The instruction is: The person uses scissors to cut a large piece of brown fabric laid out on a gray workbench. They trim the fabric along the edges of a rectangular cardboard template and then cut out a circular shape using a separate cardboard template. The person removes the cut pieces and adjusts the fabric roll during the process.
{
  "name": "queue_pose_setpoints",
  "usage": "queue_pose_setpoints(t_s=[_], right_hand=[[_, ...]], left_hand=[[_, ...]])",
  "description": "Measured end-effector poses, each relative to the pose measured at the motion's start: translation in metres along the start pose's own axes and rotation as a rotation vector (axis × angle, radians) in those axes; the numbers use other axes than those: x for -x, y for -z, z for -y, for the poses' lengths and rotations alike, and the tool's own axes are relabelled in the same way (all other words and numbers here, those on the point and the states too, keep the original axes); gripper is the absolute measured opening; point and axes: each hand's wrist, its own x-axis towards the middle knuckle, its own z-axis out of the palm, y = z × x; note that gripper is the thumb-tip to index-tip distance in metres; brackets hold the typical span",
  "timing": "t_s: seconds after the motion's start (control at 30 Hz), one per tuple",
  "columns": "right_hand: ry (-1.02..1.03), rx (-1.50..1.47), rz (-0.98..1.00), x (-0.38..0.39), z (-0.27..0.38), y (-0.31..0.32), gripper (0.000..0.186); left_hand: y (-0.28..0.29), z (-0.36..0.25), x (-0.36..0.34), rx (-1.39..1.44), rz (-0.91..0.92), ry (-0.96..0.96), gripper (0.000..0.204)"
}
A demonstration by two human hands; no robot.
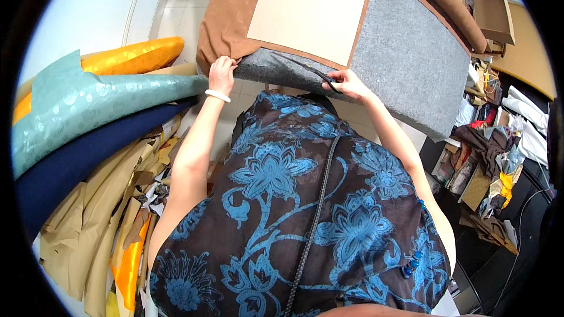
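My left hand point(221, 74) is closed on the edge of a brown fabric point(226, 14), where it bunches at the table's near left corner. In my right hand point(350, 84) is a pair of black scissors point(326, 78), fingers round the handles. Their blades reach up and left along the fabric's near edge, and they look spread apart. On the fabric lies a large cream rectangular board point(311, 9), brown cloth showing along its sides. Beneath is a table covered in grey felt point(411, 47), bare on the right.
Rolls of orange point(135, 56), pale teal point(117, 97) and navy point(88, 144) material lie at left, above crumpled brown paper point(88, 229). A brown fabric roll point(446, 3) runs along the table's far edge. At right are an open cardboard box point(492, 12) and a heap of scraps point(487, 147).
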Motion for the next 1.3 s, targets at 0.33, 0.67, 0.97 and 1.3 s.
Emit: queue_pose_setpoints(t_s=[0.33,0.67,0.97,1.3], right_hand=[[0.018,-0.08,0.096,0.003,0.0,0.003,0.022],[-0.064,-0.038,0.163,-0.05,0.029,0.018,0.027],[-0.012,-0.064,0.237,-0.076,0.035,0.015,0.029],[0.016,-0.184,0.244,-0.093,0.035,-0.001,0.026]], left_hand=[[0.042,-0.039,0.028,-0.102,0.006,0.06,0.027],[-0.037,-0.051,-0.015,-0.051,-0.044,0.081,0.022],[-0.046,-0.041,-0.016,-0.029,-0.032,0.112,0.008],[-0.048,-0.041,-0.016,-0.026,-0.018,0.144,0.01]])
